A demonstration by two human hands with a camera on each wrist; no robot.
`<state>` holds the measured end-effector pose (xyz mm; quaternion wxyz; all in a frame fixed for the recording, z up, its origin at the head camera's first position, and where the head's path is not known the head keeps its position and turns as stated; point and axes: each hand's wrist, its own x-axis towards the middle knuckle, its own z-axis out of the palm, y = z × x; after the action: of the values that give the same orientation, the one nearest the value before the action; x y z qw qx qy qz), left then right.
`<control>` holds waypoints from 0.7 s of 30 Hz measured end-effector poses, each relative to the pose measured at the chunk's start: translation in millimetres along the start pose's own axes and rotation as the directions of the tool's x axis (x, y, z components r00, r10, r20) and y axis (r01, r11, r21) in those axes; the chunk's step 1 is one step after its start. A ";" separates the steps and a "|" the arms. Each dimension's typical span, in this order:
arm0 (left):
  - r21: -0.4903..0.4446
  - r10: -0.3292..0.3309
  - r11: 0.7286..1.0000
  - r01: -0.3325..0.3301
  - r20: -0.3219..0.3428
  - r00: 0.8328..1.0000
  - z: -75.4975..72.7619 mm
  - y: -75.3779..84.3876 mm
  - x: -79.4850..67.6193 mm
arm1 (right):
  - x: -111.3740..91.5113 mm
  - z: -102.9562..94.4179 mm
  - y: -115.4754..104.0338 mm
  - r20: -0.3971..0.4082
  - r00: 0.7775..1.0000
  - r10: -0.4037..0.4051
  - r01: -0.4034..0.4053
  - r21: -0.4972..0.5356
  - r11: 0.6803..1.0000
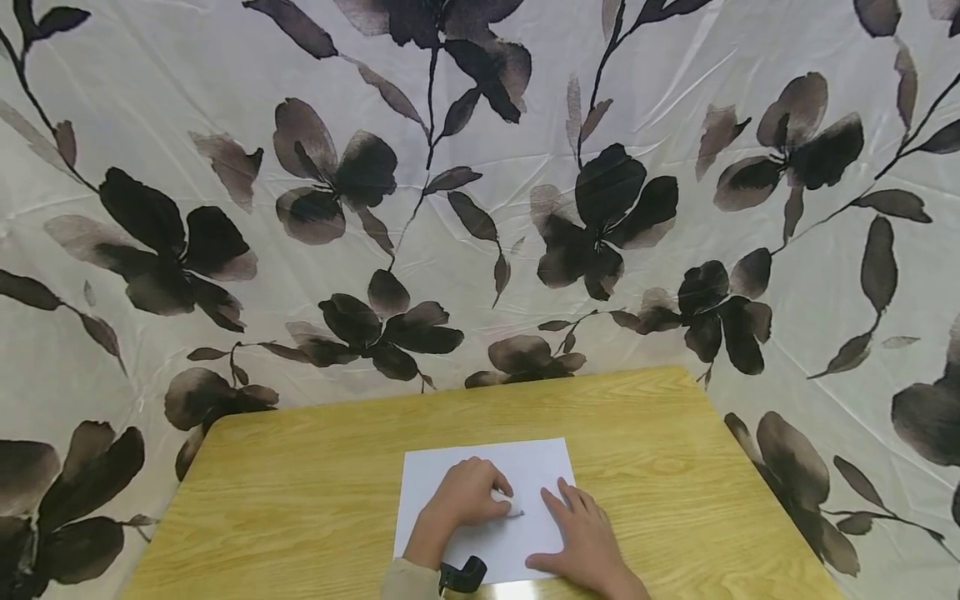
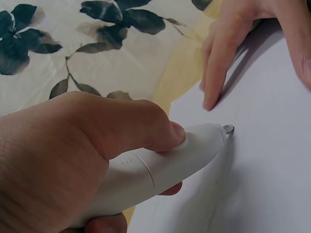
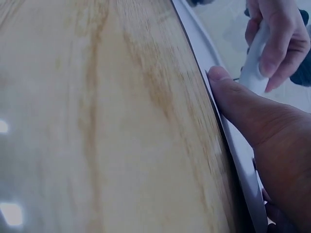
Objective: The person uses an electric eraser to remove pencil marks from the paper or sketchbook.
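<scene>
My left hand (image 1: 467, 493) grips a white pen-shaped electric tool (image 2: 199, 143), thumb on its rounded button. The short metal tip (image 2: 228, 129) points at a white sheet of paper (image 1: 528, 467), right at its surface. The rear of the tool is hidden inside the hand. My right hand (image 1: 588, 537) rests with spread fingers on the right side of the sheet. In the right wrist view its thumb (image 3: 228, 87) lies along the paper's near edge. The sheet lies flat on a wooden table (image 1: 315, 500).
A white cloth with dark printed flowers (image 1: 457, 208) hangs behind and around the table. A black watch-like band (image 1: 463, 575) is on the left wrist. Light reflects off the table (image 3: 10, 213) in the right wrist view.
</scene>
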<state>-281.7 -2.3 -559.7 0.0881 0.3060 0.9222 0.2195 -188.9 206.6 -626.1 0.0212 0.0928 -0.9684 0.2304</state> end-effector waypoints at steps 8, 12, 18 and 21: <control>0.031 0.012 0.999 -0.011 -0.008 1.000 0.0 4.0 2.4 | -0.2 -1.8 -0.1 0.004 1.000 0.003 -0.003 0.014 1.000; 0.041 -0.007 0.999 0.007 -0.015 1.000 -2.1 1.4 0.9 | -0.1 -1.6 -0.3 0.013 1.000 0.005 -0.005 0.014 1.000; 0.039 0.020 0.999 -0.021 0.028 0.999 1.0 6.1 5.5 | 0.1 -1.1 -0.7 0.011 1.000 -0.005 0.004 0.017 1.000; 0.040 0.013 0.999 -0.014 0.034 0.999 0.6 8.4 5.6 | -0.3 -1.9 -0.4 0.013 1.000 -0.005 0.005 0.019 1.000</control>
<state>-281.6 7.3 -556.5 0.0963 0.3175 0.9227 0.1964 -188.5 207.1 -624.2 0.0147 0.0970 -0.9660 0.2390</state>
